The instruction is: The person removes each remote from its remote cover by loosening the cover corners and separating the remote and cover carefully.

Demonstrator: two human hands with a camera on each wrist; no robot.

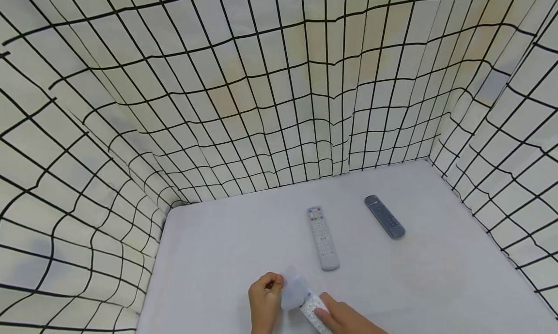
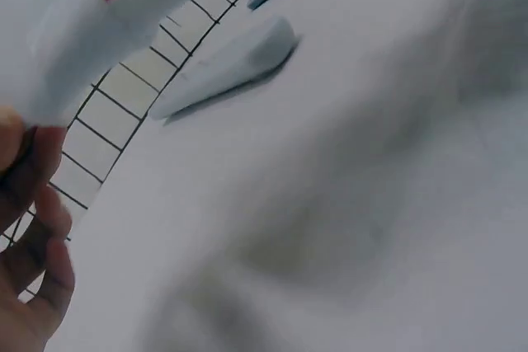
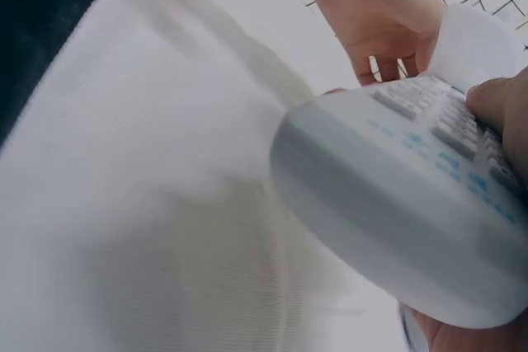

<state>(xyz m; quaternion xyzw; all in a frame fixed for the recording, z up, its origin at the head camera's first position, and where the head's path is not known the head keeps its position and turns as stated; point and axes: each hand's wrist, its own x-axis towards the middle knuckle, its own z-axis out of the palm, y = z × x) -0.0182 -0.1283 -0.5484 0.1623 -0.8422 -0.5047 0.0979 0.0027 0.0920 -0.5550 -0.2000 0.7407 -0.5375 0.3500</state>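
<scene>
In the head view my right hand [image 1: 344, 317] grips a white remote control [image 1: 315, 312], thumb on its button face. Over the remote's far end lies a translucent plastic cover [image 1: 294, 291]. My left hand [image 1: 265, 297] pinches the cover's far edge between thumb and fingers. Up close in the right wrist view, the remote's rounded near end [image 3: 379, 212] faces the camera, with blue print below its keys. Red and green buttons show through the cover [image 2: 74, 47] in the left wrist view.
A second white remote [image 1: 323, 238] lies on the white table [image 1: 209, 256] just beyond my hands. Farther right lies a dark remote [image 1: 385, 217]. White cloth walls with a black grid [image 1: 279, 106] enclose the table's back and sides.
</scene>
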